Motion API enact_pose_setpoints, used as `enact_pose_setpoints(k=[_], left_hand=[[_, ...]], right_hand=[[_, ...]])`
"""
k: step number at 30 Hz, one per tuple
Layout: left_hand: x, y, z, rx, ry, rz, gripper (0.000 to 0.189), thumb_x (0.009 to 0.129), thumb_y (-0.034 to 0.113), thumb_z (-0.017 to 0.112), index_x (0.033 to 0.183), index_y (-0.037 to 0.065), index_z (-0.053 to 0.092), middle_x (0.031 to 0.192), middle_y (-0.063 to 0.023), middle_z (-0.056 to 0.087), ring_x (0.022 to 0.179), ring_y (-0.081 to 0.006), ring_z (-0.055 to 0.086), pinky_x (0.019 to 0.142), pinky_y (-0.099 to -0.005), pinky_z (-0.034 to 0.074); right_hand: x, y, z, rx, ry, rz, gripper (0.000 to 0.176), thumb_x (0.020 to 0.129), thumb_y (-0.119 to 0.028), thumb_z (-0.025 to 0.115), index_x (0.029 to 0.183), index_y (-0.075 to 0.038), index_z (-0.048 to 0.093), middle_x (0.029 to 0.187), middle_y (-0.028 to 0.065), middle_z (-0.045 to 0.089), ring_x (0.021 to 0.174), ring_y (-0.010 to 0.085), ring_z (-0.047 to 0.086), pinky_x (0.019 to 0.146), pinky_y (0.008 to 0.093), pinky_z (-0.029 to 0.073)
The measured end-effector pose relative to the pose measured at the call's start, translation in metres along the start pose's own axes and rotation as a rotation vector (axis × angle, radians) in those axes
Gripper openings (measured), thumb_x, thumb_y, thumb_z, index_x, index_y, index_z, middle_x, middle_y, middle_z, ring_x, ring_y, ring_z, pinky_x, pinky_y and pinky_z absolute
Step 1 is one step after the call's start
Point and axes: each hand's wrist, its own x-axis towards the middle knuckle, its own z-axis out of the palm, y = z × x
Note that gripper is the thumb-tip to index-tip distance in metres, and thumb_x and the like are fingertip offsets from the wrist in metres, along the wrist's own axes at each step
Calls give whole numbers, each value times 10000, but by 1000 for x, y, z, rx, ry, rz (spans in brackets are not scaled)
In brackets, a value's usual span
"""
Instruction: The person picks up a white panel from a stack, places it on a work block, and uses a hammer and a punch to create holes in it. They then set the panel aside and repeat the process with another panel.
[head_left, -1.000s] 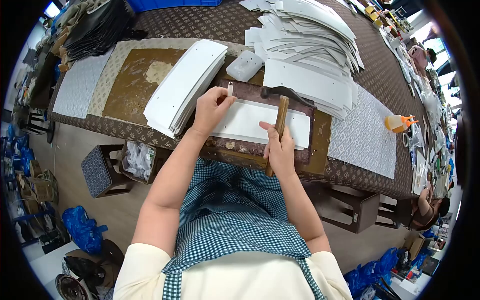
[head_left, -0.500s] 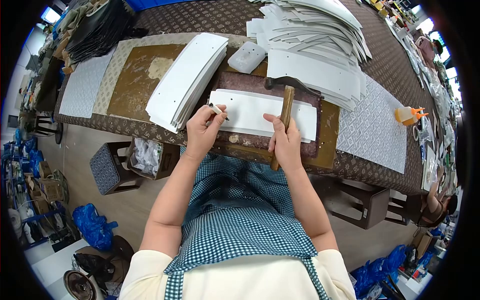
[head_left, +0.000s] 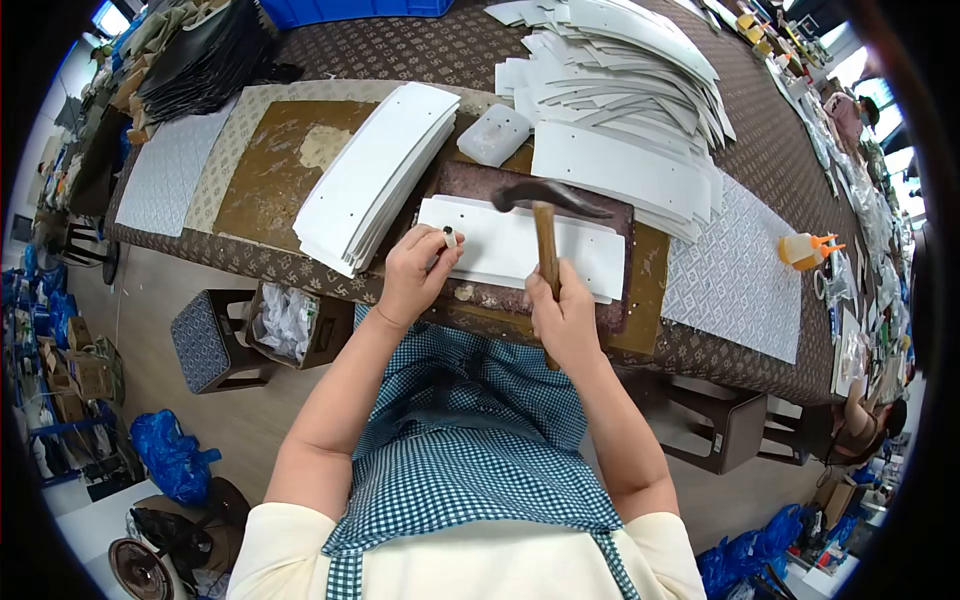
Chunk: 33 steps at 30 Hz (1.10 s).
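Note:
A small pale tool with a dark top [head_left: 449, 238] stands upright in my left hand [head_left: 415, 270], whose fingers pinch it over the left part of a stack of white strips [head_left: 490, 235]. Wrapped round the wooden handle of a hammer [head_left: 546, 245] is my right hand [head_left: 566, 315]; the dark metal head is raised above the strips. Beneath the strips lies a reddish-brown board [head_left: 470, 180]. The lower end of the small tool is hidden by my fingers.
Left of the board leans a tall pile of white pieces [head_left: 375, 170]. A translucent plastic box [head_left: 494, 135] and a large white heap [head_left: 620, 150] lie behind. Glue bottles [head_left: 806, 250] stand at right. Stools and a box of bags are below the table edge.
The small tool has turned from slanted to upright in my left hand. My right hand has closed round the handle, and the hammer has shifted left with its head lifted.

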Motion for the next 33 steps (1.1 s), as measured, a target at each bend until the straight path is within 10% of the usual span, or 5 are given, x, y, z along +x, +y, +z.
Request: enact_pose_setpoints(k=[9,15,23,27,33], left_hand=[[-5,-7,4,-13,42,87,111,841,61,717,937,29,672,809,-91,607,710,-258,603,616,-349,490],[-6,-11,4,8,22,101,101,851,75,707,918,33,645,798,-100,590,717,-292,588,636,-372,485],[-3,-9,3,1,45,109,89,846,36,703,932,15,689,805,-84,621,691,-227,609,607,-321,490],[-5,-7,3,-11,30,81,115,843,72,709,937,26,661,804,-100,604,734,-280,604,641,-368,495],[-3,-1,-4,-36,-76,-29,135,866,63,681,992,16,682,859,-104,620,746,-257,619,659,-351,504]], right_hand=[[-29,-156,-17,218,-96,-719,209,971,-95,575,1086,73,531,804,30,594,643,69,531,562,223,432],[-14,-120,-15,-742,-290,-34,245,977,-212,560,920,14,485,696,275,603,659,435,634,617,490,474],[-25,-178,-14,218,-130,-719,172,986,-132,575,1000,35,536,795,22,577,617,48,490,531,196,387],[-14,-116,-12,-708,-260,-236,197,963,-151,593,959,19,492,668,197,542,594,264,579,578,380,465],[-39,-65,-46,-164,2,111,166,1006,-176,569,952,-20,549,757,32,631,537,75,511,491,241,406]])
